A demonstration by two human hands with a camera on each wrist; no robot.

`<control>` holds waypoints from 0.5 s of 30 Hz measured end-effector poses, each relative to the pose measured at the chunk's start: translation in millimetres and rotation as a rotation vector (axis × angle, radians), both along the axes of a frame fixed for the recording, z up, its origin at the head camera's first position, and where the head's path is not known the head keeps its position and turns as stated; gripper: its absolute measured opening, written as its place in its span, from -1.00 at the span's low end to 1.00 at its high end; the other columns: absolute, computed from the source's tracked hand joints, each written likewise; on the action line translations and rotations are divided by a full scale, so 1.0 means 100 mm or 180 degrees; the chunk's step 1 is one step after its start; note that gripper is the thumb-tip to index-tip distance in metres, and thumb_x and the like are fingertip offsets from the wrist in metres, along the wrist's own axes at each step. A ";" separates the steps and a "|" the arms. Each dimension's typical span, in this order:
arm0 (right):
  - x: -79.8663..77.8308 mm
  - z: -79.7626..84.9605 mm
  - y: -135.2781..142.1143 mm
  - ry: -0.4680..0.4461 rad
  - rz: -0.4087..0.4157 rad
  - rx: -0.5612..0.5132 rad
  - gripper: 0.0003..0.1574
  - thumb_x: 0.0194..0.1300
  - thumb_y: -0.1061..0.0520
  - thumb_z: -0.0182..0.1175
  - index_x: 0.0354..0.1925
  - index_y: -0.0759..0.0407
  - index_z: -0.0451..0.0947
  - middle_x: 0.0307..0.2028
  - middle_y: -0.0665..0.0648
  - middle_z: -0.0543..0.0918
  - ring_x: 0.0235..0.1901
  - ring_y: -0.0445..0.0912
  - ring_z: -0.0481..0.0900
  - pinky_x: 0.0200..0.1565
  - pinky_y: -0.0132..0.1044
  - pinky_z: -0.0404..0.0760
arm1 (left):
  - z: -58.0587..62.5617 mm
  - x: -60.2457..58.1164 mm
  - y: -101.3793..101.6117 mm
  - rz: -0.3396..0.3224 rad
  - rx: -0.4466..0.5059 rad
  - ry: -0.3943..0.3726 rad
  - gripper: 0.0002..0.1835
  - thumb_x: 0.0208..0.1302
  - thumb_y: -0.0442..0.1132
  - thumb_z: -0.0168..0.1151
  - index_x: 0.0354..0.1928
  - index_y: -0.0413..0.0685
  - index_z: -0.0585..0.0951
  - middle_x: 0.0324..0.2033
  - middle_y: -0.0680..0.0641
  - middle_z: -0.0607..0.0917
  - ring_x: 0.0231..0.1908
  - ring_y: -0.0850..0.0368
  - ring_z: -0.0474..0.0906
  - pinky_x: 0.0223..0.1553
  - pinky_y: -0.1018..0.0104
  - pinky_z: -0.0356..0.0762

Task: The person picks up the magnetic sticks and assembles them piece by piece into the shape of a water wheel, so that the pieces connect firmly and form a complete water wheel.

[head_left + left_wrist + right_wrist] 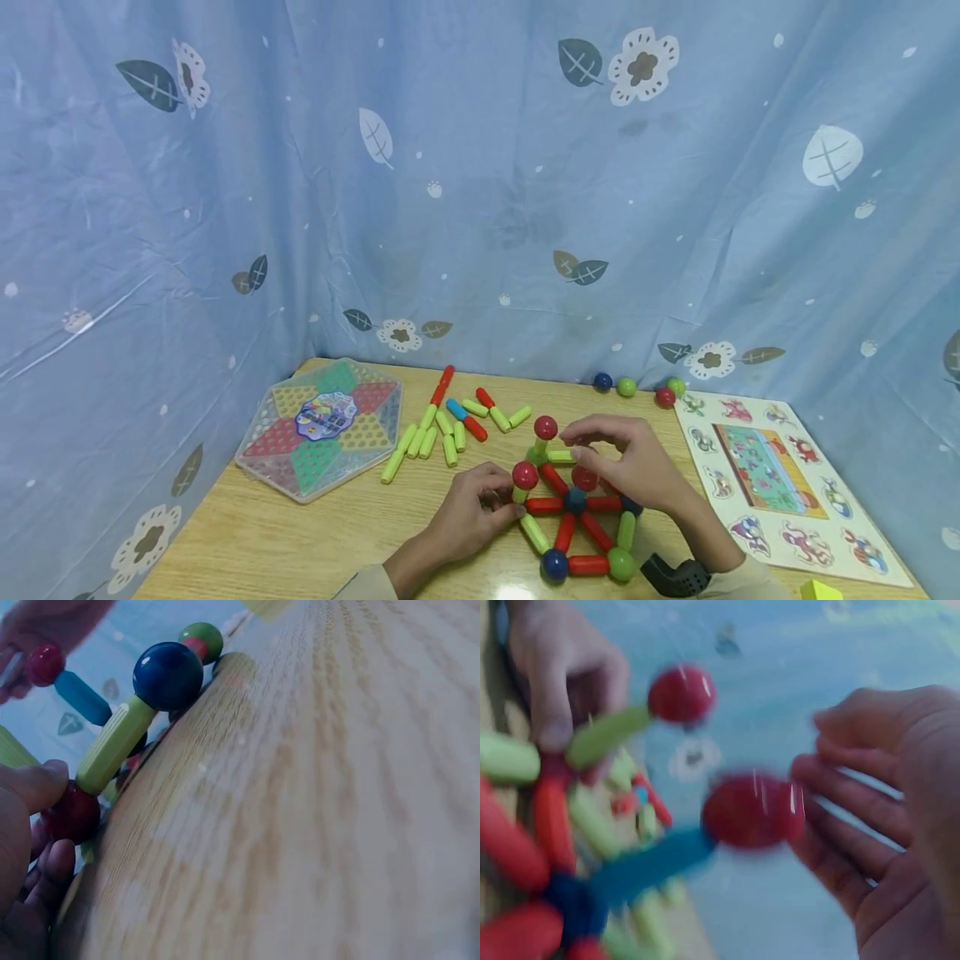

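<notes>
A ball-and-rod construction has red spokes round a dark blue hub ball [574, 500] and an outer ring of balls and rods. My left hand [474, 512] pinches a dark red ball [71, 814] at its left corner between thumb and fingers. From that corner a green rod [609, 736] rises with a red ball [525, 475] on its end. A blue rod [656, 862] stands on the hub, topped by another red ball [754, 810]. Beside that ball my right hand [633, 462] has its fingers loosely spread, fingertips right at its surface. A third raised red ball [546, 427] stands at the back.
Loose green, red and blue rods [450, 437] lie at the back left, near a hexagonal checkers box [318, 429]. Several loose balls [626, 387] sit at the back edge. A picture puzzle board [795, 500] lies on the right, with a yellow block [820, 590] in front.
</notes>
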State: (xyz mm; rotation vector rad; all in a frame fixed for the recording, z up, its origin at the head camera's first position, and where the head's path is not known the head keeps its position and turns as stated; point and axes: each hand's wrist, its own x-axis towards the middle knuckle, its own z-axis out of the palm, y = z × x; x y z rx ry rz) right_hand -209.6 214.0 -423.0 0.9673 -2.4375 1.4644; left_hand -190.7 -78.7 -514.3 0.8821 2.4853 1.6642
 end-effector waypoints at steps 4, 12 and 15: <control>0.00 -0.31 0.37 -0.0418 -0.0386 -0.0671 -0.75 0.57 0.37 0.24 0.10 0.32 0.75 -0.03 0.13 0.86 -0.04 -0.12 0.83 0.05 -0.36 0.76 | 0.01 0.00 0.02 -0.0012 0.0027 -0.0074 -0.87 0.39 -0.22 0.55 -0.07 0.05 0.84 -0.17 0.06 0.74 -0.26 0.37 0.62 -0.24 0.45 0.69; 0.03 -0.86 0.72 -0.1125 -0.0887 -0.1163 -0.64 0.64 0.29 0.19 0.22 0.55 0.62 0.04 0.08 0.87 0.03 -0.27 0.80 0.11 -0.37 0.75 | 0.06 -0.01 -0.09 -0.0191 0.0012 -0.0415 -0.67 0.37 -0.20 0.57 0.13 0.14 0.78 -0.09 0.04 0.75 -0.20 0.31 0.68 -0.13 0.42 0.73; 0.01 -0.93 0.72 -0.1197 -0.0845 -0.1132 -0.62 0.64 0.26 0.20 0.24 0.53 0.61 0.07 0.16 0.85 0.05 -0.24 0.80 0.10 -0.34 0.77 | 0.09 -0.05 -0.23 -0.0244 0.0011 -0.0521 -0.58 0.39 -0.23 0.54 0.25 0.05 0.74 -0.01 -0.04 0.79 -0.11 0.23 0.76 -0.04 0.38 0.76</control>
